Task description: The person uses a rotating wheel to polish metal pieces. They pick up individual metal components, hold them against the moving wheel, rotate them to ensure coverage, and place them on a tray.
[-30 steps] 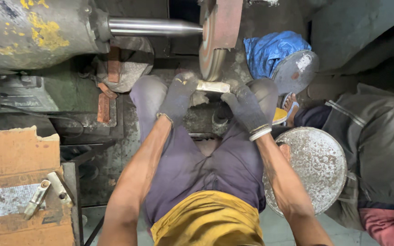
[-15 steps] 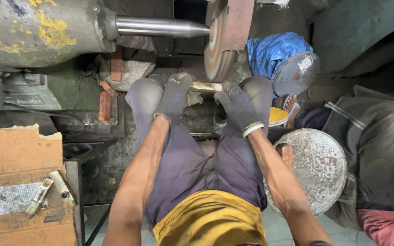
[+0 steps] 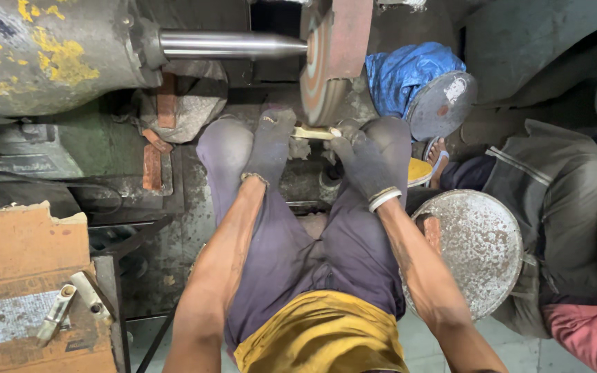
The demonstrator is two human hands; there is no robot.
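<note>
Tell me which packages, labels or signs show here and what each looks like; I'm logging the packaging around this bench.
Cardboard box: lower left corner, brown, torn top edge.
Label on the box: flat rectangular patch, grey-white, speckled.
Sticker: small, white, irregular, on the round grey metal disc right of the wheel.
Blue plastic bag: crumpled, behind that disc.
No screens or signs show.

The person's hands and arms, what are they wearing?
Both hands wear dark grey, grimy fabric gloves. The left hand has a frayed cuff at the wrist. The right hand has a pale, rolled band at the cuff. Both forearms are bare, with no sleeves, and look dusty.
</note>
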